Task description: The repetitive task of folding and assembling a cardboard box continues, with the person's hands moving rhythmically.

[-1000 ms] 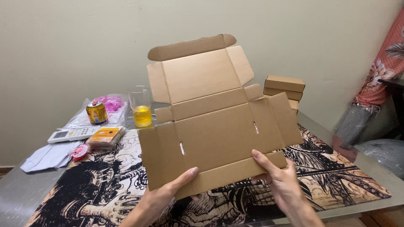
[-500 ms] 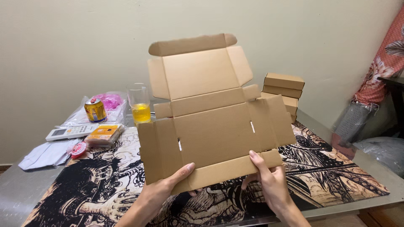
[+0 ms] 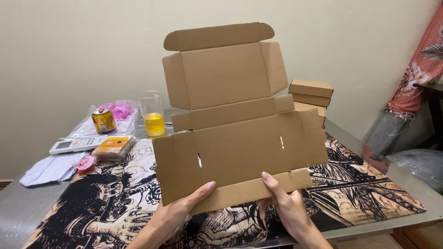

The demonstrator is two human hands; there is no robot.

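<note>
Cardboard mailer blank, flat, unfolded, being held upright above the counter: left hand and right hand are pinching its bottom flap. No panel folded yet. Behind: juice glass, can, finished boxes stacking.

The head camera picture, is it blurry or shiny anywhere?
Head view: the flat brown cardboard box blank and both hands, left hand and right hand, look sharp; soft, even light, faint shadows; a dull sheen on the grey table edge; the plastic-wrapped things at far right look blurred.
</note>
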